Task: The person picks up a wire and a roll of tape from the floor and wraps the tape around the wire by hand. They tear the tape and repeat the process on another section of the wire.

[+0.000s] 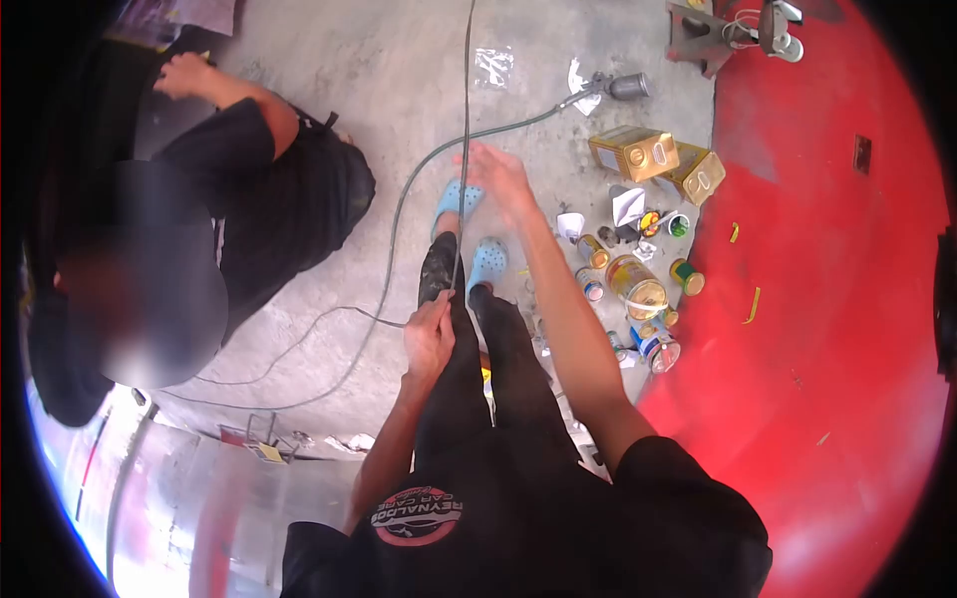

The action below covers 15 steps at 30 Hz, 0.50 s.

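A thin dark cord [467,90] runs from the top edge down in front of my legs. My left hand [430,337] is closed round it at knee height, and a slack length trails off to the left from there. Higher up the cord, my right hand [498,179] is slightly blurred, its fingers stretched out and overlapping the cord. Behind the cord, a dark green hose [414,179] curves across the floor to a spray gun [603,88] with a grey cup.
Paint cans [638,284] and gold rectangular tins [633,151] stand right of my blue clogs [486,261]. A red panel [797,329] fills the right side. At left a person in black [269,199] is low to the floor. A metal stand [698,40] is at top right.
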Available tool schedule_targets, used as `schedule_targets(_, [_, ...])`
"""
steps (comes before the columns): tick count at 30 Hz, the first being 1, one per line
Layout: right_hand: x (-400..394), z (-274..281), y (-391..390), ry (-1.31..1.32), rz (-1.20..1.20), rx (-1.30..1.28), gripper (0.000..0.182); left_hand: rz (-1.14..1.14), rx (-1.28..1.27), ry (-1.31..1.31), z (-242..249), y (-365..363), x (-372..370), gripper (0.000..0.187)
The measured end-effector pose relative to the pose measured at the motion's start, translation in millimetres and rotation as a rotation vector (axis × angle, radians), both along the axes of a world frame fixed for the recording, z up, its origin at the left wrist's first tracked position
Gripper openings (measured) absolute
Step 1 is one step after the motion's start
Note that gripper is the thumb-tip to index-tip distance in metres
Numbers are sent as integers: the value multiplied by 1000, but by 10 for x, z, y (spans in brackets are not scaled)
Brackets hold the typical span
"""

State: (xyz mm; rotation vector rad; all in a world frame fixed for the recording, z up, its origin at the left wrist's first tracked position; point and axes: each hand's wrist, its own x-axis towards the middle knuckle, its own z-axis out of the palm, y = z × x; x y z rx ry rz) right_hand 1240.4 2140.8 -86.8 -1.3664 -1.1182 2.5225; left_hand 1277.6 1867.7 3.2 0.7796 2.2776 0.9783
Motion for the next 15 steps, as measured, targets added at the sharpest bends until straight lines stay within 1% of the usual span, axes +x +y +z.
schedule_targets(1, [-53,172,22,11,36,40,41,-1,-31,31,140,-71,68,26])
schedule_targets(3, [-62,568,29,25,101,74,37,-1,-98,90,456,-206,210,26])
schedule_targets(7, [-34,1062,-8,66,138,120,34,30,-86,161,692,-569,496,32])
schedule_targets(10, [-7,1233,-105,117,124,186,30,45,-97,168,781,-917,670,32])
schedule_targets(15, [13,1310,-385,60,204,205,31,87,-116,136,842,-1368,835,33])
